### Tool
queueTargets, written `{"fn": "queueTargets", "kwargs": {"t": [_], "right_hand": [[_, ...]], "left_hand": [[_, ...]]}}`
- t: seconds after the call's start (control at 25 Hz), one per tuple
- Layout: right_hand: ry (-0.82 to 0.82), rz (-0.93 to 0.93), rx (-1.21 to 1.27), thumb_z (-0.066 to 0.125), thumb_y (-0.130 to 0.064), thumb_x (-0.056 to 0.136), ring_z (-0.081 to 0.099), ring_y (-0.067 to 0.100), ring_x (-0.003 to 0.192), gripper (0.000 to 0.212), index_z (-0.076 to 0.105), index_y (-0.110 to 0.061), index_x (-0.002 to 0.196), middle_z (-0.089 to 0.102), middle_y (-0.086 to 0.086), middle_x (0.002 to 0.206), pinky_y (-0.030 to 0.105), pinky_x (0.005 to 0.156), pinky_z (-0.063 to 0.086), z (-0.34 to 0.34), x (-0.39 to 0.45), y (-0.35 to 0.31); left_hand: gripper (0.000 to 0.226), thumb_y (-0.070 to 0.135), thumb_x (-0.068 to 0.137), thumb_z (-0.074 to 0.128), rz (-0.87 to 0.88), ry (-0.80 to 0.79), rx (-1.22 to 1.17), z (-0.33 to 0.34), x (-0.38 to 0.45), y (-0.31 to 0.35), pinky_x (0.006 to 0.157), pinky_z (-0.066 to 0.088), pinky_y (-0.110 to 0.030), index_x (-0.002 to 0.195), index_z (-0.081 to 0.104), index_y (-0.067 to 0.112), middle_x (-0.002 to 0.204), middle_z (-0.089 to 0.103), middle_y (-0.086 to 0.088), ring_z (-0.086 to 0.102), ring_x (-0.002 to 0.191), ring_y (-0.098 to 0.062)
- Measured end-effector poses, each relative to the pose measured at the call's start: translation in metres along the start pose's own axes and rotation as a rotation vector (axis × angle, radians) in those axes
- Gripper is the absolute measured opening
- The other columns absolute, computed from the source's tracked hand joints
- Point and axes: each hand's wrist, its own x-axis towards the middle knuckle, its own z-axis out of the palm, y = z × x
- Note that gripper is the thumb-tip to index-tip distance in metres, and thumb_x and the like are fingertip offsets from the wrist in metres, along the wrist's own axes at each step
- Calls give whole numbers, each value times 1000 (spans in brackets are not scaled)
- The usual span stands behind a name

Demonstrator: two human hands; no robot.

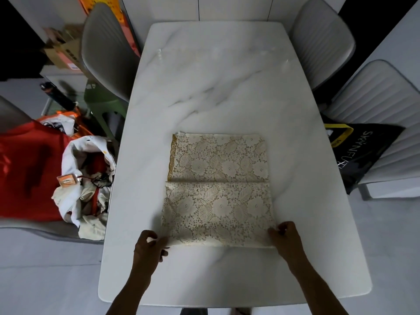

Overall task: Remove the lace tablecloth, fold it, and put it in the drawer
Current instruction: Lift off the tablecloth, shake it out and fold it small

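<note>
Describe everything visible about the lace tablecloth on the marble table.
The cream floral lace tablecloth lies folded into a flat rectangle on the white marble table, a crease crossing its middle. A golden scalloped border shows at its far left edge. The left hand pinches its near left corner and the right hand its near right corner.

The one head-worn view looks steeply down, close above the marble table (227, 87), facing forward.
</note>
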Motion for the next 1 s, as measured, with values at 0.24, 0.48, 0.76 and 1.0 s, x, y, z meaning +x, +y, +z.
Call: {"fn": "queueTargets", "kwargs": {"t": [0.24,0.48,0.76,1.0], "right_hand": [[-239,101,394,57,2,85,47,25,38,15,72,-2,84,56,21,56,26,39,35,-61,-46,2],[-130,289,668,48,-24,94,66,27,52,24,64,-6,92,75,15,72,25,40,46,-72,21,-88],[61,65,-41,83,-38,69,60,35,108,80,45,-10,133,56,12,123,48,90,55,7,86,-79],[-101,-80,468,78,-9,76,73,30,77,26,70,-8,101,75,14,90,33,61,59,-12,55,-126]], "left_hand": [[20,-3,83,59,-31,-161,-241,-47,-33,45,40,41,-25,83,76,6,52,63,-20,56,43,-24],[17,21,92,54,-188,-351,-451,-15,51,162,53,55,-21,86,64,7,76,77,-16,74,63,-24],[51,11,75,76,681,-371,796,47,119,105,92,50,-35,121,62,28,123,51,-10,56,107,-27],[40,8,83,71,686,-91,712,64,89,102,94,47,-33,121,63,15,128,54,-11,55,115,-30]]}}
